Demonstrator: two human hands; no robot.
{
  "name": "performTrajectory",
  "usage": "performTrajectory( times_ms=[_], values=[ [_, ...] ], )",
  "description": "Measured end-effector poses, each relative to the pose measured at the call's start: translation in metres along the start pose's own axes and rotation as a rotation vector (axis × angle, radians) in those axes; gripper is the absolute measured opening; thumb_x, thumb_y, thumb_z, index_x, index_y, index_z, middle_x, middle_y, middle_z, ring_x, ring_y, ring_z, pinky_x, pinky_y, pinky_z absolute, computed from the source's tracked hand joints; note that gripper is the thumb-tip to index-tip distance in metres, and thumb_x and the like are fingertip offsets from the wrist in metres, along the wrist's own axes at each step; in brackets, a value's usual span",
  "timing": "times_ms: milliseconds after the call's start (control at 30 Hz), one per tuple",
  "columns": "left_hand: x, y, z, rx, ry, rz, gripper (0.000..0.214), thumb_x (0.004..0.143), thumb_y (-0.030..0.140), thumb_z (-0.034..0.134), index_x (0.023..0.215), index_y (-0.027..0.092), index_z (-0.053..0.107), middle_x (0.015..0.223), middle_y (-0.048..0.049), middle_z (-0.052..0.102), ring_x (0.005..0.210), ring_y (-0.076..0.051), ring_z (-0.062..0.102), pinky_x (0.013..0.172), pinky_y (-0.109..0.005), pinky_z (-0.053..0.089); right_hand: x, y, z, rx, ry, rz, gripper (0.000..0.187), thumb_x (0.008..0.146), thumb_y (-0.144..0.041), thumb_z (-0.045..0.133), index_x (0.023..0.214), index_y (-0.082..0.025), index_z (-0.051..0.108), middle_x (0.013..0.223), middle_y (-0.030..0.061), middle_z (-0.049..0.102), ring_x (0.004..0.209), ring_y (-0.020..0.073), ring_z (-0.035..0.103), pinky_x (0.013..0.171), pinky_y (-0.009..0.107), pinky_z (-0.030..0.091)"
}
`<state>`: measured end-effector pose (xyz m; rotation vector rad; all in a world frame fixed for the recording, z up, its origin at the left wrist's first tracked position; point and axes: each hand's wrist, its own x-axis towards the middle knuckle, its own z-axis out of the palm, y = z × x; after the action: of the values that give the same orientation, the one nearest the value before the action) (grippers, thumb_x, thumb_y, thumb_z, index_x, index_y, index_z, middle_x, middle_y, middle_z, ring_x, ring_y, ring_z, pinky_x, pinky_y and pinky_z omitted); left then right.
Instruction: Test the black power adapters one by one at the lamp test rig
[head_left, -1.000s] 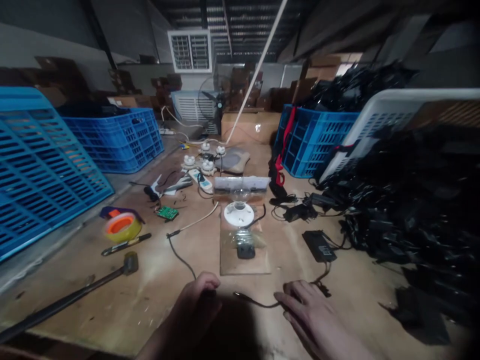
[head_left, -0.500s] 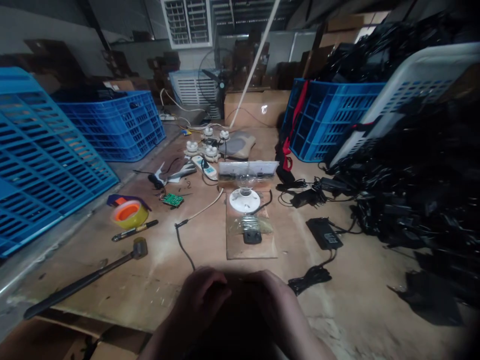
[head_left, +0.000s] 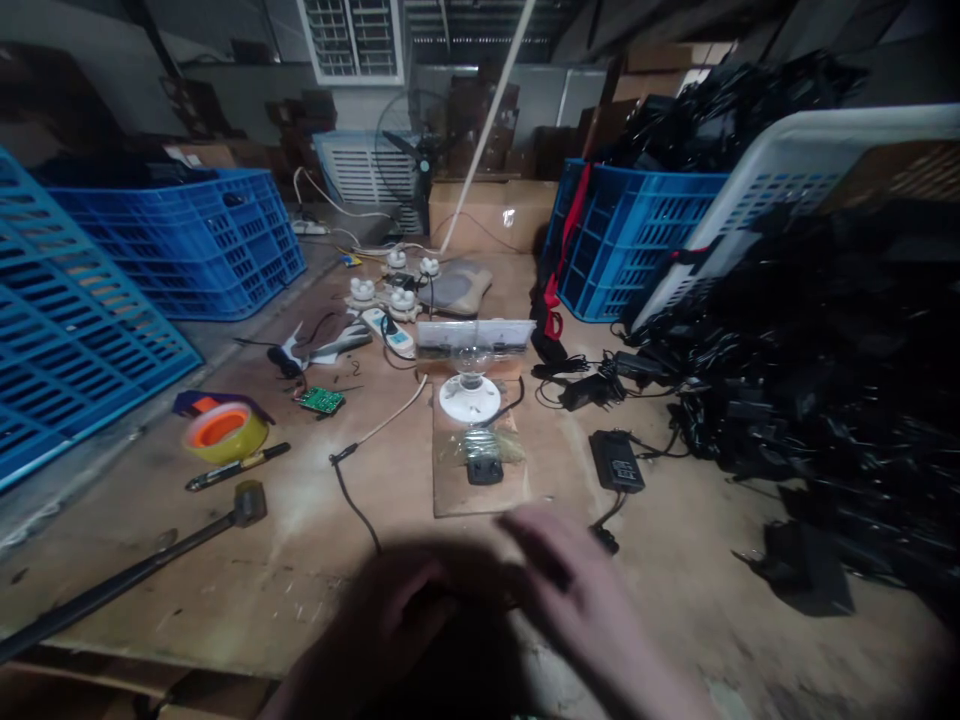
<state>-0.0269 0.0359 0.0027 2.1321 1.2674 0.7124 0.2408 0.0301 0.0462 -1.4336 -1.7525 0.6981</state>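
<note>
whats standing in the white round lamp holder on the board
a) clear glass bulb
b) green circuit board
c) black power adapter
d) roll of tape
a, the clear glass bulb stands upright in the white round lamp holder.

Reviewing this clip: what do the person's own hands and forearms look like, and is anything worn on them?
Both are bare: the left hand and the right hand wear no gloves, and no ring or watch shows. The right forearm shows no sleeve within the frame. The left hand lies largely in shadow, so fine detail there cannot be made out.
</note>
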Motion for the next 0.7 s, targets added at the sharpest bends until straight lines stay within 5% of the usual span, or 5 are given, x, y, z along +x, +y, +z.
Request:
performTrajectory(
  times_ms=[133, 233, 333, 467, 700],
  values=[
    [0.009, 0.001, -0.008, 0.013, -0.035, 0.069, 0.018, 0.089, 0.023, 0.066, 0.103, 0.031, 0.073, 0.092, 0.0022, 0.076, 0.082, -0.019, 0.07, 0.074, -0.028, 0.052, 0.017, 0.039, -0.055, -0.216, 0.331, 0.259, 0.05, 0.09, -0.058, 0.06, 0.126, -0.024, 0.066, 0.122, 0.0113, 0.067, 0.103, 0.03, 0.067, 0.083, 0.043, 0.059],
    [0.019, -0.007, -0.019, 0.047, -0.03, 0.11, 0.014, 0.095, 0.023, 0.058, 0.098, 0.026, 0.072, 0.081, 0.0005, 0.071, 0.073, -0.018, 0.066, 0.066, -0.027, 0.048, 0.01, 0.049, -0.069, -0.266, 0.102, 0.213, 0.042, 0.094, -0.054, 0.058, 0.123, -0.026, 0.068, 0.121, 0.0086, 0.068, 0.107, 0.0282, 0.067, 0.092, 0.042, 0.057],
    [0.027, -0.02, -0.034, 0.125, -0.004, 0.117, 0.017, 0.099, 0.024, 0.053, 0.095, 0.023, 0.07, 0.079, -0.0011, 0.068, 0.074, -0.019, 0.063, 0.067, -0.029, 0.046, 0.0, 0.048, -0.054, -0.365, -0.186, 0.001, 0.041, 0.091, -0.04, 0.064, 0.13, -0.025, 0.066, 0.134, 0.01, 0.063, 0.125, 0.0322, 0.057, 0.108, 0.052, 0.046],
    [0.03, -0.017, -0.048, 0.13, 0.053, 0.132, 0.013, 0.097, 0.02, 0.057, 0.101, 0.024, 0.069, 0.094, -0.0032, 0.07, 0.088, -0.021, 0.062, 0.078, -0.033, 0.046, 0.001, 0.049, -0.019, -0.414, -0.192, -0.104, 0.027, 0.095, -0.019, 0.05, 0.115, -0.02, 0.068, 0.113, 0.0125, 0.068, 0.105, 0.0297, 0.062, 0.092, 0.051, 0.051],
    [0.035, 0.031, -0.016, -0.015, -0.169, 0.204, 0.038, 0.081, 0.019, 0.083, 0.114, 0.025, 0.065, 0.11, -0.003, 0.067, 0.101, -0.025, 0.058, 0.088, -0.037, 0.044, -0.005, 0.036, -0.003, -0.291, -0.367, -0.197, 0.011, 0.098, -0.017, 0.051, 0.1, -0.022, 0.061, 0.102, 0.0072, 0.064, 0.096, 0.0257, 0.059, 0.083, 0.043, 0.049]
  ],
)
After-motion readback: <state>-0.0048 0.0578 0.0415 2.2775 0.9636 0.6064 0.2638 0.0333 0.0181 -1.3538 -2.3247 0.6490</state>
